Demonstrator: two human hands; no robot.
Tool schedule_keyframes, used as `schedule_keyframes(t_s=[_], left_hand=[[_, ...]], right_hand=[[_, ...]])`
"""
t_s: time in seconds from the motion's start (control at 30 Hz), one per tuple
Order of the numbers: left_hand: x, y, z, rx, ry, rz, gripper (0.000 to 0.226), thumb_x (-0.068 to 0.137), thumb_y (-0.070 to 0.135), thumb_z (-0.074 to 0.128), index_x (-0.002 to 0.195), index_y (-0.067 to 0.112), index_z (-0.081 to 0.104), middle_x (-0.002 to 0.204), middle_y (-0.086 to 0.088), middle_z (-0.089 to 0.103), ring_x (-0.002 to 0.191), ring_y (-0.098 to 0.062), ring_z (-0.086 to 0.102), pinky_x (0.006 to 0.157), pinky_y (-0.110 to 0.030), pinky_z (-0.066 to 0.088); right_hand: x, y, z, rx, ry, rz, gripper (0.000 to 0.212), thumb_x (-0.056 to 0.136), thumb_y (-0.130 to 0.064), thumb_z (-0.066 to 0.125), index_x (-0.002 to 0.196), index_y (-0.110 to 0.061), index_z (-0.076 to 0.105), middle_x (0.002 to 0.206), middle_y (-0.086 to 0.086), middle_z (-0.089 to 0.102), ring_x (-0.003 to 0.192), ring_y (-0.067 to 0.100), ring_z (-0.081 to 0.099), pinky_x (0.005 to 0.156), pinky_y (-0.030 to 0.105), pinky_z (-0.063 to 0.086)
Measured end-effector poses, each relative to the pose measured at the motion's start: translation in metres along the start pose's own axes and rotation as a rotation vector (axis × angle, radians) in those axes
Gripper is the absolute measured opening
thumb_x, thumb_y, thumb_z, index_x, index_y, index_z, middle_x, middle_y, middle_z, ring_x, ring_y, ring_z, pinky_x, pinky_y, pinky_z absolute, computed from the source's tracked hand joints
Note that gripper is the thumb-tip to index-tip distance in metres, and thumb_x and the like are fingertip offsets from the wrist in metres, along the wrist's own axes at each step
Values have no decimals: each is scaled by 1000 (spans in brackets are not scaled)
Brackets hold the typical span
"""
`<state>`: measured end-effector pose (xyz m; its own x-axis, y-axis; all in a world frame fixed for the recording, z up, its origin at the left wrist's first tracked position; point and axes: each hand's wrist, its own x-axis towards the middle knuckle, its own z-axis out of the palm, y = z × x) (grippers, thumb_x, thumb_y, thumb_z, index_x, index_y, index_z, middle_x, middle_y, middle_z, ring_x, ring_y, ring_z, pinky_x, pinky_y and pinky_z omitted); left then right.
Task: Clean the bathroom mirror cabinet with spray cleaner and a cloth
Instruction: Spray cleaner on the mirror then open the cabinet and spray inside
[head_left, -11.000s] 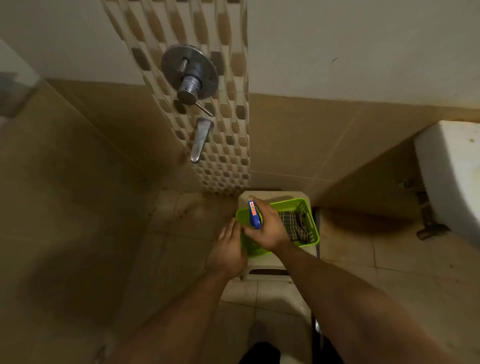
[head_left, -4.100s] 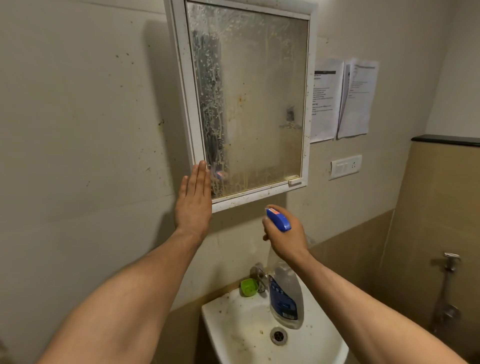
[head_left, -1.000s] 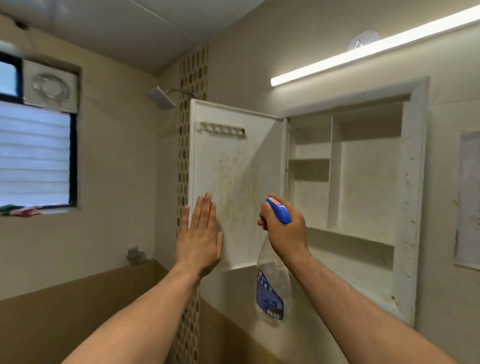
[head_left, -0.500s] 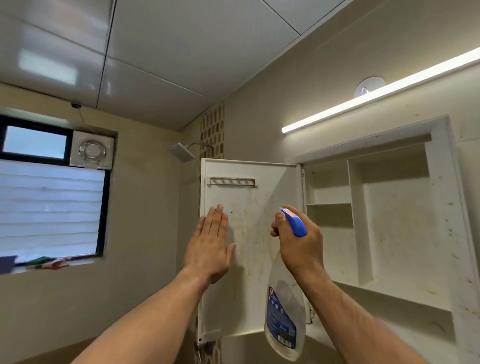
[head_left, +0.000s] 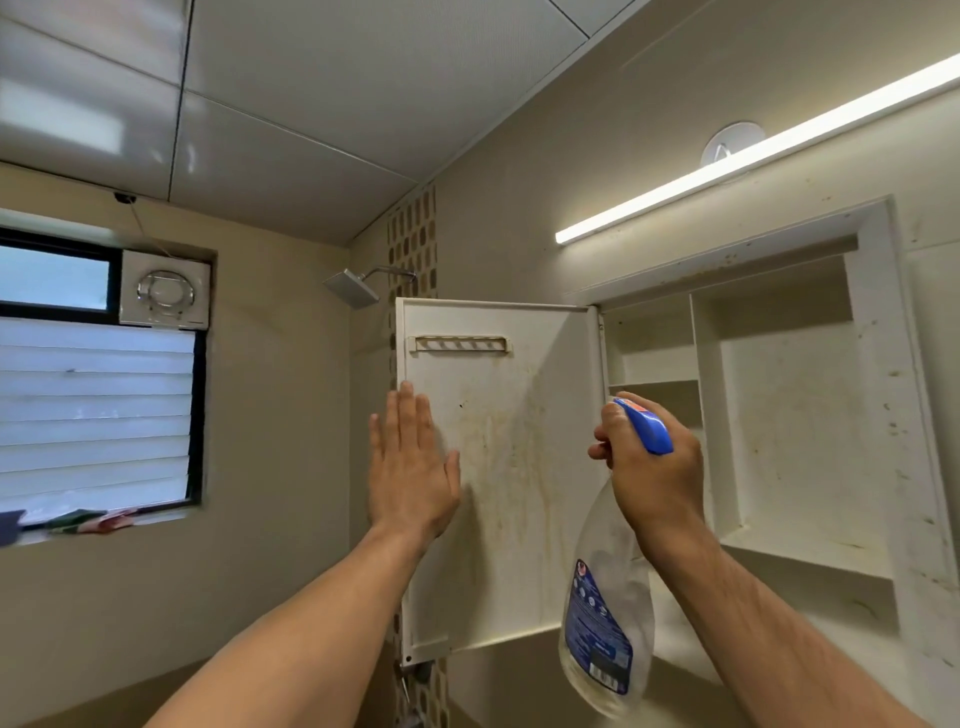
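White plastic mirror-cabinet door (head_left: 524, 545) hangs open to the left, inner face toward the camera. Yellow-brown streaks run down its middle. A hook rail (head_left: 460, 344) sits across the top of that face.

Left hand (head_left: 410, 467): flat on the door's inner face near the free edge, fingers straight and together, thumb out to the side, holding nothing.

Right hand (head_left: 649, 467): fingers curled tight round the neck of the spray bottle (head_left: 605, 623), just under the blue trigger head (head_left: 647, 426). The nozzle points up-left at the door. The clear bottle body hangs below the fist, with a blue label low on it, in front of the door's lower hinge-side corner (liquid level not readable).

Cabinet (head_left: 800, 415): recessed in the wall, right of the door. It has a narrow left column with one shelf, a taller right compartment and a long bottom shelf. Dirt specks show on the back panel and frame.

Around it: a lit tube light (head_left: 753, 150) above the cabinet, a shower head (head_left: 352, 287) past the door's top-left corner, and a louvred window (head_left: 93, 405) with an exhaust fan (head_left: 165, 288) on the left wall.
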<state>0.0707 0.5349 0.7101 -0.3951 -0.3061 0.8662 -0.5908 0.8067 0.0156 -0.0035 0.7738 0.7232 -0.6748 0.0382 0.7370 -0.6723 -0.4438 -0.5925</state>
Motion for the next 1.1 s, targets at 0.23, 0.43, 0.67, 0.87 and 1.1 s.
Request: schedule_keyframes(t_s=[0.23, 0.43, 0.67, 0.87, 1.1], left_hand=[[-22, -8, 9, -124, -78, -61, 84, 106, 49, 28, 159, -1, -15, 166, -19, -27, 157, -29, -18, 129, -41, 0], [-55, -14, 31, -116, -129, -47, 87, 106, 50, 30, 159, -1, -14, 165, -20, -27, 157, -30, -16, 130, -41, 4], [-110, -29, 64, 20, -189, 30, 84, 106, 51, 22, 155, 1, -25, 160, -17, -42, 152, -30, -32, 127, -47, -12], [-126, -47, 77, 42, -180, 107, 87, 106, 53, 30, 158, 3, -17, 164, -15, -35, 154, -28, -28, 127, -47, -9], [-160, -63, 92, 106, -229, 194, 102, 96, 75, 24, 162, 4, -9, 171, -13, -19, 158, -27, -15, 125, -47, -4]], right_hand=[[-17, 15, -18, -66, 5, 27, 19, 99, -26, 65, 115, -17, 70, 73, 5, 67, 56, 12, 64, 54, 21, 54], [-52, 26, -20, -130, -70, 42, 21, 97, -27, 66, 118, -24, 68, 88, 2, 71, 70, 9, 70, 60, 13, 54], [-100, 59, -20, -131, -151, 160, 29, 96, -29, 68, 124, -22, 70, 94, 0, 69, 75, 12, 67, 69, 24, 59], [-122, 77, -18, -137, -141, 196, 25, 95, -31, 68, 120, -33, 66, 97, -3, 72, 81, 7, 71, 67, 12, 55], [-167, 115, -19, -143, -193, 331, 20, 95, -29, 70, 115, -35, 70, 95, -5, 73, 81, 11, 69, 81, 38, 62]])
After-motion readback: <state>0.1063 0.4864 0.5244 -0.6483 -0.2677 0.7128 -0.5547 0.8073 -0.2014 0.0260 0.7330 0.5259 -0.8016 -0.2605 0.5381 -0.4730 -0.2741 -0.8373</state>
